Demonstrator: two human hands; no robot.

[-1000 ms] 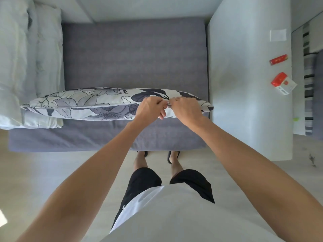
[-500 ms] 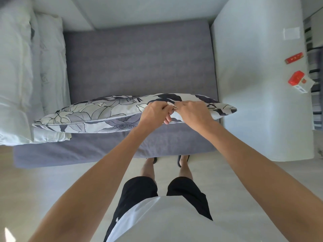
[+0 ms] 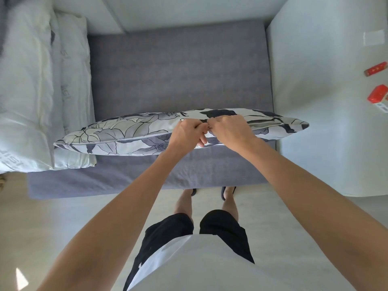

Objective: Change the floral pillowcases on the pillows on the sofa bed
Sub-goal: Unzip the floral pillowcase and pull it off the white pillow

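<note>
Over near edge of grey sofa bed (image 3: 178, 66), we held floral pillow (image 3: 117, 133) edge-up; left hand (image 3: 185, 133) and right hand (image 3: 230, 131) pinched seam, likely zipper. We judged best: steady fabric, pull slowly.

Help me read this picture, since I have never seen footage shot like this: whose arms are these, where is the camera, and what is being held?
There is no machine here. A person wears a wide-angle camera on the head, looking down, so you see their own arms, shorts and feet. The left hand and right hand meet at the near edge of a floral pillow, both pinching its case there, possibly at a zip, though that is too small to tell. The pillow lies on a grey sofa bed. Pale pillows are stacked at the left. On the white surface at the right lie two red packets.
</note>
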